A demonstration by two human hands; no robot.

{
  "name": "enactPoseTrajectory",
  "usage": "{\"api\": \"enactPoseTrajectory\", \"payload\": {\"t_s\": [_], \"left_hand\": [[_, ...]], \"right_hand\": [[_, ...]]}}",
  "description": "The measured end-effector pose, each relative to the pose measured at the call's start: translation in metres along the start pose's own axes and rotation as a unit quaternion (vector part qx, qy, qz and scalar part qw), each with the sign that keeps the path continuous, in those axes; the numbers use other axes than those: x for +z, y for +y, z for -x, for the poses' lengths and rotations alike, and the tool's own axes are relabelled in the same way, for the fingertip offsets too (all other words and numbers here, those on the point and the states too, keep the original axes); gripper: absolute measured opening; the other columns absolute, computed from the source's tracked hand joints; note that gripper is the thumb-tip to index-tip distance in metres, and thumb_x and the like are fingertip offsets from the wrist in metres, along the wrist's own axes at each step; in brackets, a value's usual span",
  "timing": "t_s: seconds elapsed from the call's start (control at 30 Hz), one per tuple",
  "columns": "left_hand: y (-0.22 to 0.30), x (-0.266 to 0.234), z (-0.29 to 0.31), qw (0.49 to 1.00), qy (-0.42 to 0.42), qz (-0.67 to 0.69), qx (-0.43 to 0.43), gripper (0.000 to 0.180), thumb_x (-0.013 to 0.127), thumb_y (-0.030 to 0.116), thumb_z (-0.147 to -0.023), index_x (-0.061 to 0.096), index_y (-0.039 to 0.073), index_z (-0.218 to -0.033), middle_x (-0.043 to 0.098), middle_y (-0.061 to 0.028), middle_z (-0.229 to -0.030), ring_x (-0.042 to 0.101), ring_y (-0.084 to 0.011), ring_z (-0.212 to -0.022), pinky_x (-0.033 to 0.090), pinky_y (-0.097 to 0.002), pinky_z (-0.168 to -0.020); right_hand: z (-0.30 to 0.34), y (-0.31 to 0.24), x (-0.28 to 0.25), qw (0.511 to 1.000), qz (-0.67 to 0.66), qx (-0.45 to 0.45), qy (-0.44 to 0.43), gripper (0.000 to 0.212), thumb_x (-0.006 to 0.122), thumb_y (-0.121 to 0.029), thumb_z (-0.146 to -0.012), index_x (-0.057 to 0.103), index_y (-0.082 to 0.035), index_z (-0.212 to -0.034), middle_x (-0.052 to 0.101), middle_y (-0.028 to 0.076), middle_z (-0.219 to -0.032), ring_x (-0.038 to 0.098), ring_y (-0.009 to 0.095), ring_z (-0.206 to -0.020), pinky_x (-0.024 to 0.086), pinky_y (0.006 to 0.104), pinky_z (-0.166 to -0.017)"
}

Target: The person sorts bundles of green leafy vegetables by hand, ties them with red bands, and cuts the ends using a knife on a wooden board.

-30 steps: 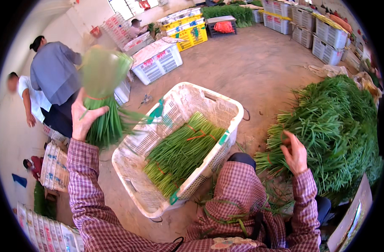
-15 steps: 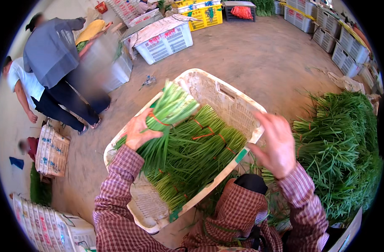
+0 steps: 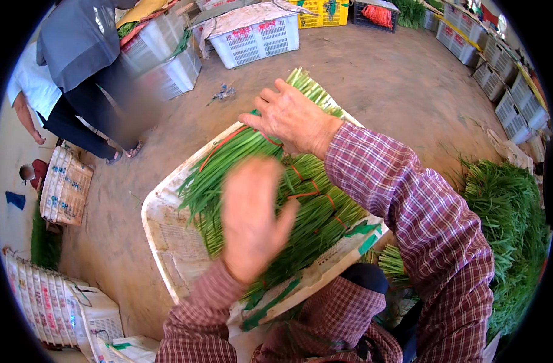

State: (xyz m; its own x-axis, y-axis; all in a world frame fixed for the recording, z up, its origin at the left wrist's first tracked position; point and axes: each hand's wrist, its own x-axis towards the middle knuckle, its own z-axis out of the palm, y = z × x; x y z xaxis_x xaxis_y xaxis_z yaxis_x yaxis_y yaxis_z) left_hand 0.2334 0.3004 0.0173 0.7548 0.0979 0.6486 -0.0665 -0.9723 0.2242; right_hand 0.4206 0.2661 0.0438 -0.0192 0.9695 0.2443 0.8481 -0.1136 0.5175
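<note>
A white plastic crate (image 3: 173,218) sits tilted before me, with several banded bunches of chives (image 3: 325,202) inside. At its far end, my right hand (image 3: 294,118) reaches across and grips a bunch of chives (image 3: 225,154) by its upper part. Pale cut ends stick out beyond the fingers; the leaves spread toward the crate's left side, and orange-red bands cross them. My left hand (image 3: 252,218), smeared by motion, is over the leaves nearer to me, its thumb apart from the fingers. Nothing shows in it; whether it touches the leaves is unclear.
A large heap of chives (image 3: 506,212) lies at the right. Beyond the crate stand a covered white crate (image 3: 255,42) and a yellow crate (image 3: 325,13). Stacked grey crates (image 3: 458,36) line the far right. Two people (image 3: 76,54) stand at the far left. My knee (image 3: 337,296) is against the crate's near side.
The chives bunch has passed from my left hand to my right, and lies lower across the crate. My right hand crossed leftward; my left hand came down nearer to me. The view has shifted slightly.
</note>
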Motion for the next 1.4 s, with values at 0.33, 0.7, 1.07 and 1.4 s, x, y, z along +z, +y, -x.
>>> {"api": "enactPoseTrajectory", "payload": {"t_s": [0.33, 0.7, 1.07, 1.4], "left_hand": [[-0.155, 0.315, 0.073, 0.964, -0.090, 0.078, -0.239, 0.031, 0.057, 0.015, -0.089, 0.056, -0.003, -0.113, 0.061, -0.0212, -0.102, 0.057, -0.0375, -0.097, 0.045, -0.0457, -0.085], [-0.159, 0.372, 0.082, 0.913, -0.233, 0.091, -0.323, 0.027, 0.058, 0.019, -0.090, 0.062, -0.005, -0.103, 0.065, -0.0176, -0.090, 0.061, -0.0341, -0.082, 0.048, -0.0461, -0.076], [-0.139, 0.369, 0.107, 0.943, -0.141, -0.039, -0.300, 0.030, 0.052, 0.027, -0.097, 0.064, 0.002, -0.086, 0.065, -0.0138, -0.076, 0.062, -0.0294, -0.066, 0.049, -0.0407, -0.065], [-0.160, 0.312, 0.044, 0.991, -0.062, 0.016, -0.120, 0.010, 0.057, 0.017, -0.082, 0.059, 0.007, -0.081, 0.058, -0.0084, -0.091, 0.055, -0.0268, -0.085, 0.042, -0.0423, -0.076]], "right_hand": [[-0.073, 0.002, 0.016, 0.946, -0.108, 0.019, 0.305, 0.033, 0.077, -0.027, -0.068, 0.063, -0.022, -0.098, 0.060, 0.001, -0.089, 0.057, 0.019, -0.091, 0.041, 0.0361, -0.079], [-0.028, -0.068, 0.213, 0.942, -0.295, 0.050, 0.152, 0.067, 0.083, -0.023, -0.063, 0.057, -0.029, -0.124, 0.056, 0.000, -0.098, 0.053, 0.020, -0.098, 0.042, 0.0401, -0.089], [0.028, -0.075, 0.319, 0.954, -0.257, 0.108, -0.108, 0.080, 0.087, -0.024, -0.064, 0.050, -0.029, -0.134, 0.057, 0.002, -0.124, 0.049, 0.026, -0.121, 0.034, 0.0527, -0.110], [0.050, -0.115, 0.370, 0.920, -0.299, 0.253, 0.028, 0.058, 0.069, -0.021, -0.069, 0.056, -0.018, -0.125, 0.053, 0.011, -0.131, 0.047, 0.033, -0.126, 0.033, 0.0550, -0.106]]}}
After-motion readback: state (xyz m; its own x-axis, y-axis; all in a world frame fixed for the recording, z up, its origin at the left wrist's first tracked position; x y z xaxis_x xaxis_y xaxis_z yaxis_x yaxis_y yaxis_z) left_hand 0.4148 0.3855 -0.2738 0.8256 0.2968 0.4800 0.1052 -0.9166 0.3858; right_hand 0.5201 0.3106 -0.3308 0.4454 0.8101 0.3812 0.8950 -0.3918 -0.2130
